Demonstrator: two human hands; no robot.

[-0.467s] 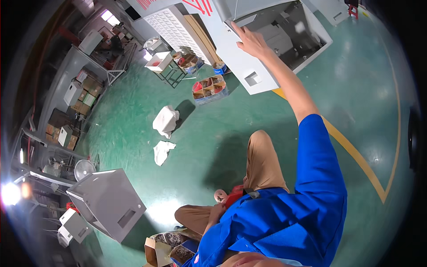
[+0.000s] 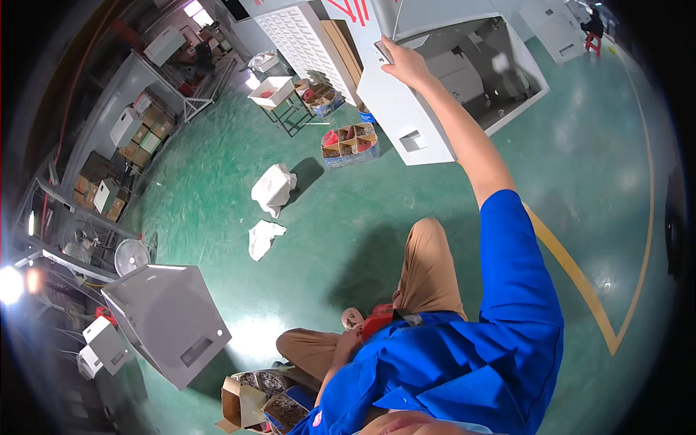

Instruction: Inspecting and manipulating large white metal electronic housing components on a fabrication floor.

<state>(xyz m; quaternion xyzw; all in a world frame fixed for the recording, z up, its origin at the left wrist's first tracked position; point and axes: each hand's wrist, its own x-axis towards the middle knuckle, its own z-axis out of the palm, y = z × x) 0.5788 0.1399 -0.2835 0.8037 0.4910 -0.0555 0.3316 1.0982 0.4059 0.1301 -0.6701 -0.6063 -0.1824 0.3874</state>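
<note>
Fingers of the left hand (image 2: 351,341) met a red object (image 2: 377,320) at the lap; their closure could not be determined. The right hand (image 2: 408,67), digits apart, touched the white cabinet (image 2: 395,109) at its edge, beside the open cavity (image 2: 464,69). Floor (image 2: 362,199) separated cabinet and knees (image 2: 431,246). Leftward stood a white bundle (image 2: 272,188), then a divided carton (image 2: 354,159).

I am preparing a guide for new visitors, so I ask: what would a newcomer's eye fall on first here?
Probably the bright blue fabric shirt at the lower right, then the wearer's right hand, stretched out to the open white box-shaped cabinet at the top. Next come the large grey box at lower left and two white cloth-like pieces on the green floor, left of centre.
</note>
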